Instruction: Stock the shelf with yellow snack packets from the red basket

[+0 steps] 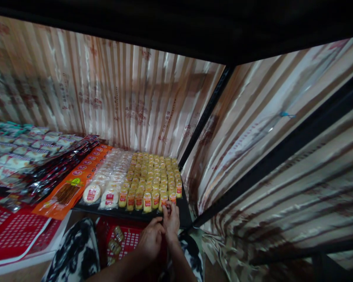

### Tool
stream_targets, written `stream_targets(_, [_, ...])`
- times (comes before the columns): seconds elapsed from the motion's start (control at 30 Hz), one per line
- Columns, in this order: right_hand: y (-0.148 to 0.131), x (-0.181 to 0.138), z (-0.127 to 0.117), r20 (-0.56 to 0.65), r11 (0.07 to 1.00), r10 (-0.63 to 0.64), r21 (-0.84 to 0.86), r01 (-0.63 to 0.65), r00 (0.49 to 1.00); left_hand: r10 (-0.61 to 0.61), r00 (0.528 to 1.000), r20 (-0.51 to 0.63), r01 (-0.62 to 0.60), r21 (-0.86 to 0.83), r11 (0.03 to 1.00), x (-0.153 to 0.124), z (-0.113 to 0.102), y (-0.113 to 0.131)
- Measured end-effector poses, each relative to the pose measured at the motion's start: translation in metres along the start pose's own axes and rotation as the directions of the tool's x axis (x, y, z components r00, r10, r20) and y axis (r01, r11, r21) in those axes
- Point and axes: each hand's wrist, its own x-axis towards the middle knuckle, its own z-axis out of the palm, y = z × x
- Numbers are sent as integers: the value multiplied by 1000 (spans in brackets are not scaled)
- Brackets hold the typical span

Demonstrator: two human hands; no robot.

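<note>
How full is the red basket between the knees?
Partly filled, apparently: small packets lie in the red basket, bare grid shows beside them; arms hide the rest.

It looks like a shop or market stall, with wrapped yellow cakes (153, 178) in neat rows on a black shelf (184, 207) at seven o'clock, orange snack packets (67, 194) at eight, white packets (10, 149) towards nine, and printed sheeting (120, 90) behind at eleven.
</note>
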Motion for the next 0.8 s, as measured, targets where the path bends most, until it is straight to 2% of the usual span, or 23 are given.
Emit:
stream_targets(0.07, [3, 0, -1, -16, 1000, -20, 19, 21, 1000, -72, 997, -19, 73, 13, 997, 7, 6, 2])
stream_targets(0.13, [5, 1, -4, -37, 999, -23, 34, 24, 999, -91, 995, -41, 91, -2, 996, 11, 13, 2])
stream_targets(0.33, [8, 2, -19, -109, 999, 28, 40, -24, 994, -21, 992, -123, 13, -71, 997, 20, 25, 0])
stream_targets(0.47, [9, 4, -27, -90, 999, 41, -2, -41, 995, -49, 983, -175, 40, -55, 998, 30, 23, -2])
stream_targets(0.67, [5, 15, -24, -32, 996, 56, -71, -58, 998, -82, 984, -158, 78, -35, 996, 42, 19, -1])
stream_targets(0.8, [4, 23, -18, -22, 994, 86, -59, -87, 996, -103, 987, -123, 103, -7, 995, 44, 18, 1])
